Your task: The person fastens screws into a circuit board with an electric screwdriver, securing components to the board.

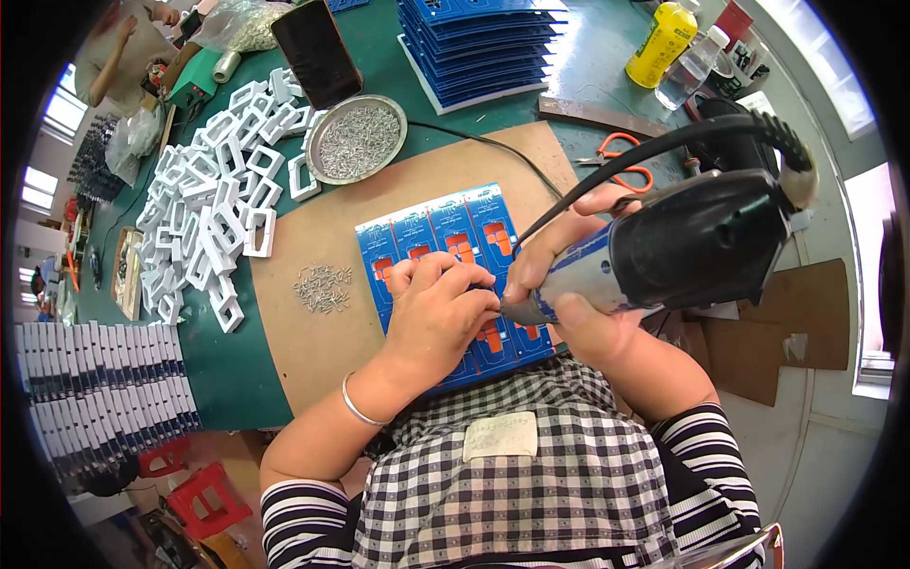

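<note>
A blue printed panel (427,213) with orange-red cut-out shapes lies on a brown board, close against my checked apron. My right hand (588,284) is wrapped around a corded electric screwdriver (664,248) with a grey front and black rear. Its tip points left and down at the panel. My left hand (431,318) rests on the panel, fingers bent and pinched together right beside the tip; whatever they hold is hidden. Left of the panel lies a loose pile of small screws (323,288). A round metal dish (402,111) with many more screws stands beyond it.
White rectangular frames (213,209) are heaped at left, with packed rows of white pieces (104,389) nearer. A phone (318,52) leans behind the dish. Blue panels (479,57) are stacked at back. Orange-handled scissors (621,161), a metal bar (602,116) and bottles (664,43) stand right.
</note>
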`<state>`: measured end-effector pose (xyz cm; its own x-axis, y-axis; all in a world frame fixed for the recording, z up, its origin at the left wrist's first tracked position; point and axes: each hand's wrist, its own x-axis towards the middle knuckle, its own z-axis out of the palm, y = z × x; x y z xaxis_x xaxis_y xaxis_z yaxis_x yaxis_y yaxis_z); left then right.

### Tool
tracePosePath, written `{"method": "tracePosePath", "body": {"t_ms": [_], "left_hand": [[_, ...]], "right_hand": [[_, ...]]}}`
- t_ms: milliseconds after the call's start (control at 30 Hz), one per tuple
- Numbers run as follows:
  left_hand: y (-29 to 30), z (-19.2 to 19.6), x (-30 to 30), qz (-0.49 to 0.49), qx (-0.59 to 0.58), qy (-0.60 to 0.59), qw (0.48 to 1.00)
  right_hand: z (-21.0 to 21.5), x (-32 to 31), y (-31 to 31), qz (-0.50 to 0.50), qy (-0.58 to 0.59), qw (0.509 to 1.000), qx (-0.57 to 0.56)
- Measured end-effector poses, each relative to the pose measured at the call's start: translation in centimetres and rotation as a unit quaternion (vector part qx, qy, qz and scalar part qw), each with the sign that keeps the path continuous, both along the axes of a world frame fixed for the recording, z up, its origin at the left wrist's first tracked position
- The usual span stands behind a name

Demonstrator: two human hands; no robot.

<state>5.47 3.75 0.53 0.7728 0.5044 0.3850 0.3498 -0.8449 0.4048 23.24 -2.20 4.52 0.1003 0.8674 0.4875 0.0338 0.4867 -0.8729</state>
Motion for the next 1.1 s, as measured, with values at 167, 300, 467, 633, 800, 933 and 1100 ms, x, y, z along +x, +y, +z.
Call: {"method": "tracePosePath", "body": {"t_ms": [167,300,467,633,800,933,1100], "left_hand": [[0.3,0.3,-1.0,0.011,-0.005,-0.004,1.0],[3.4,1.0,-3.5,0.034,0.039,-0.027,0.998],[8.0,1.2,-9.5,0.169,0.116,0.075,0.976],[8.0,0.8,-10.0,0.136,0.191,0.15,0.96],[8.1,0.6,-9.3,0.091,0.261,0.178,0.944],[7.6,1.8,-8.4,0.043,0.337,0.257,0.905],[7.5,1.8,-7.4,0.014,0.37,0.296,0.88]], "right_hand": [[0.3,0.3,-0.1,0.048,-0.159,0.985,0.048],[1.5,-1.1,0.0,0.024,-0.094,0.995,0.03],[0.6,-2.5,1.0,0.031,0.025,0.998,0.043],[0.0,-2.1,1.3,0.025,0.096,0.995,0.027],[-0.5,-0.7,1.3,0.03,0.193,0.981,0.019],[-0.3,-0.7,1.1,0.007,0.247,0.969,0.016],[0.3,-0.5,0.8,0.009,0.251,0.967,0.028]]}}
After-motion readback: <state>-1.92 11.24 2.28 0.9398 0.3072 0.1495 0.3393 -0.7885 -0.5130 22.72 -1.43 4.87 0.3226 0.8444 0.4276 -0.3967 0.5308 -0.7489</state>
